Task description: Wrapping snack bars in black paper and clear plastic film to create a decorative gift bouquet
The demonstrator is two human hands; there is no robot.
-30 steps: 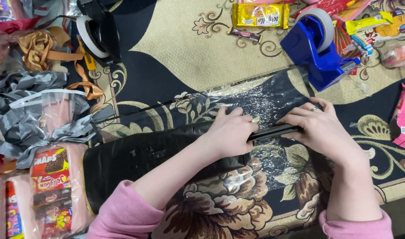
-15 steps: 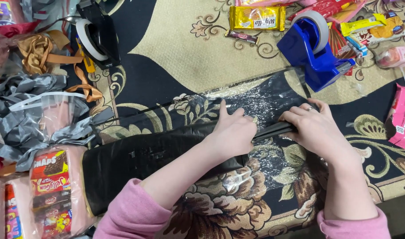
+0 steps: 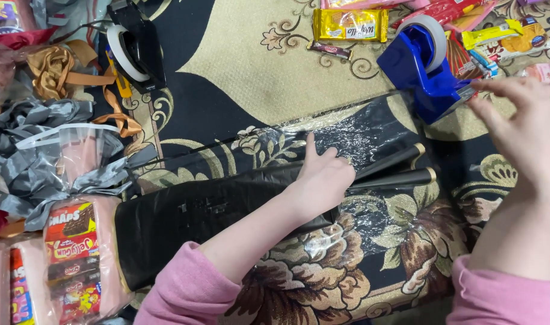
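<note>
My left hand (image 3: 323, 176) presses down on a long black wrapped bundle (image 3: 190, 222) lying across the patterned cloth, its index finger stretched onto the clear cellophane sheet (image 3: 371, 129). Two thin black rolls with gold ends (image 3: 407, 170) stick out to the right of that hand. My right hand (image 3: 521, 129) is lifted off the bundle and reaches up to the blue tape dispenser (image 3: 422, 66), fingertips at its cutting edge. The hand is blurred, so a grip on tape is unclear. Both arms wear pink sleeves.
A black tape dispenser (image 3: 136, 45) stands at the upper left beside gold ribbon (image 3: 52, 72). Crumpled grey wrap (image 3: 34, 138) and pink packs of snacks (image 3: 70, 253) lie at the left. A yellow snack pack (image 3: 350, 24) and several other sweets sit along the top.
My right hand left the black rolls and moved up and right to the blue tape dispenser. My left hand stayed pressed on the bundle.
</note>
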